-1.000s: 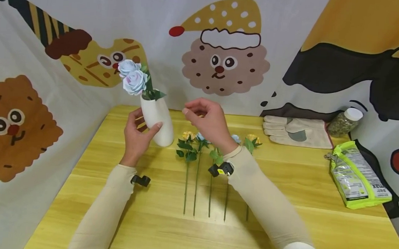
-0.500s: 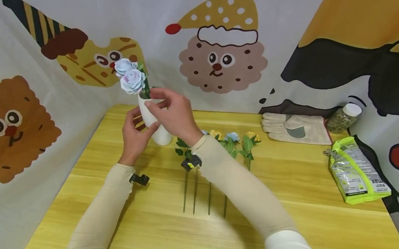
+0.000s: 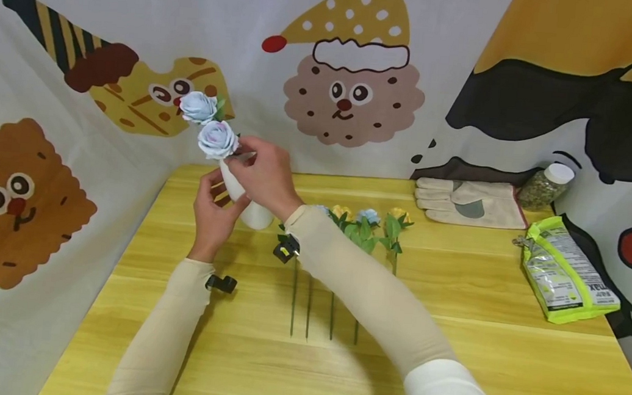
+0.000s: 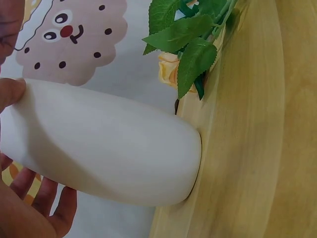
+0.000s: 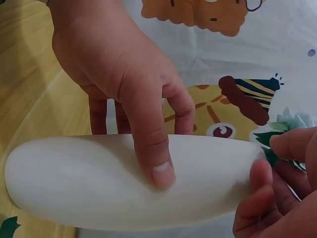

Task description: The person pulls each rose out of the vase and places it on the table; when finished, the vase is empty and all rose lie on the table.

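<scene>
A white vase (image 3: 258,216) stands on the table, its base against the wood in the left wrist view. My left hand (image 3: 212,218) grips its side, with the thumb (image 5: 157,168) on one face and the fingers round the other. Two pale blue artificial roses, an upper one (image 3: 198,106) and a lower one (image 3: 218,139), rise from the vase mouth. At the rim, my right hand (image 3: 267,176) pinches the lower rose just below its bloom, among green leaves (image 5: 270,139). The stems inside the vase are hidden.
Several more roses lie in a row right of the vase, including a blue one (image 3: 368,216) and a yellow one (image 3: 401,215); my right forearm covers part of them. Farther right are work gloves (image 3: 472,203), a lidded jar (image 3: 545,188) and a green-edged bag (image 3: 569,273).
My right hand has moved left from above the lying roses to the vase mouth and taken hold of one rose. The two blooms now stand farther apart. My left hand keeps its grip.
</scene>
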`<control>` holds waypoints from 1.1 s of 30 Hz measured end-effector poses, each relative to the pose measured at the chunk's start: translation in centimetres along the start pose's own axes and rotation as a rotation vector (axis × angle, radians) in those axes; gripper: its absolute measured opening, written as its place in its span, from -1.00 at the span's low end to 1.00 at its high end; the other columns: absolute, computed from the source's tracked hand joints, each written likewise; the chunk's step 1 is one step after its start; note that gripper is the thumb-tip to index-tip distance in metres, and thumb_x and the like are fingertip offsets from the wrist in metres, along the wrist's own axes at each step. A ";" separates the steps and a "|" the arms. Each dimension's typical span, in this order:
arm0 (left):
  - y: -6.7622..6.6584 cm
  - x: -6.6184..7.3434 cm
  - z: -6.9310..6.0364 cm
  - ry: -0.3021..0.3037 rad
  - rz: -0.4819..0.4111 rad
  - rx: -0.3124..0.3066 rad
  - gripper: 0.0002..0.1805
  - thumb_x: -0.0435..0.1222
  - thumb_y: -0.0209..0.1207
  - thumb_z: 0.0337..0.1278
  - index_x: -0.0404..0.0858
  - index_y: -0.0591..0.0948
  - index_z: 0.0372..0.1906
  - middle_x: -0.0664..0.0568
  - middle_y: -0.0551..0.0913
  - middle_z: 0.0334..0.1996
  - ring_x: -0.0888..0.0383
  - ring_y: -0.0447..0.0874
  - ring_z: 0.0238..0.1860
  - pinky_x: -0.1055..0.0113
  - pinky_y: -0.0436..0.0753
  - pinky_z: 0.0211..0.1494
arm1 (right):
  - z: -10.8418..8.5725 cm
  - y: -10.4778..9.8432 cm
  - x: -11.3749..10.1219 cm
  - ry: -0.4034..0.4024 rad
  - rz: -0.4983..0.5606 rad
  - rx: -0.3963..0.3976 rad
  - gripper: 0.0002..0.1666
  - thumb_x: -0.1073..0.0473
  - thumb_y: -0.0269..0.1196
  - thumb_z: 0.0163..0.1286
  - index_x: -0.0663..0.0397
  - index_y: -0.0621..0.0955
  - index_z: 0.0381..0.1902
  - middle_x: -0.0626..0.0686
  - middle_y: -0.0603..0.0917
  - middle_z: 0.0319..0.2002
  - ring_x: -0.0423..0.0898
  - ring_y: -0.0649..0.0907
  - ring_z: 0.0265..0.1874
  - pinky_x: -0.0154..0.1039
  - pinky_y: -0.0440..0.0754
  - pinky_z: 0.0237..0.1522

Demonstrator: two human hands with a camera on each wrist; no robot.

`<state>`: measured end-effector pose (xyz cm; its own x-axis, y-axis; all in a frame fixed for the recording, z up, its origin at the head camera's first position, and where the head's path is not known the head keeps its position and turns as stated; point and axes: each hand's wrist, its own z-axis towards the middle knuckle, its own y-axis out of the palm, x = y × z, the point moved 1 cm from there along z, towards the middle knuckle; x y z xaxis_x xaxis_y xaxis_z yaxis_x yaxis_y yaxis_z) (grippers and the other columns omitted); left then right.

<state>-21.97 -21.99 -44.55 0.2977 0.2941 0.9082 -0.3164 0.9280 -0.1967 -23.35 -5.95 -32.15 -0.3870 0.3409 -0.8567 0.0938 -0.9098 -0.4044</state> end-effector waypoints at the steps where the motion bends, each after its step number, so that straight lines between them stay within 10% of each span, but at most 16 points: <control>1: 0.0 0.0 0.0 0.001 -0.001 0.000 -0.27 -0.19 0.54 0.11 -0.03 0.50 0.39 0.01 0.57 0.25 0.01 0.63 0.26 0.00 0.65 0.28 | 0.1 0.2 0.0 -0.007 -0.008 0.006 -0.71 0.09 0.37 0.48 0.02 0.75 0.10 -0.05 0.83 -0.07 -0.20 0.75 -0.20 -0.38 0.65 -0.14; 13: 0.3 1.1 -0.2 -0.036 -0.001 0.023 -0.23 -0.37 0.50 0.11 -0.24 0.44 0.43 -0.14 0.55 0.28 -0.13 0.61 0.28 0.33 0.65 0.20 | 1.0 1.3 -0.5 0.035 -0.111 0.016 -0.69 0.02 0.41 0.47 0.02 0.79 0.06 -0.04 0.79 -0.06 -0.14 0.71 -0.08 -0.31 0.62 -0.06; 21: 0.4 3.5 -0.9 -0.030 0.006 0.012 -0.28 -0.35 0.47 0.14 -0.24 0.46 0.41 -0.19 0.55 0.26 -0.17 0.60 0.29 0.03 0.64 0.31 | 1.0 1.1 -0.5 0.058 -0.039 0.049 -0.66 0.13 0.36 0.48 0.02 0.72 0.16 -0.02 0.80 0.05 -0.11 0.72 0.03 -0.27 0.67 0.10; 33: 0.4 1.9 -0.3 -0.040 0.013 0.010 -0.23 -0.30 0.50 0.14 -0.24 0.43 0.43 -0.18 0.52 0.32 -0.14 0.58 0.30 -0.18 0.58 0.38 | 0.5 -0.2 -1.4 0.005 0.145 0.165 -0.60 0.23 0.35 0.49 0.12 0.66 0.25 0.08 0.80 0.11 -0.11 0.75 0.01 -0.40 0.69 0.08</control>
<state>-21.28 -20.99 -43.05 0.2578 0.2965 0.9196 -0.3288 0.9219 -0.2050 -23.30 -6.34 -30.73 -0.3760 0.2048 -0.9037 -0.0037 -0.9756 -0.2196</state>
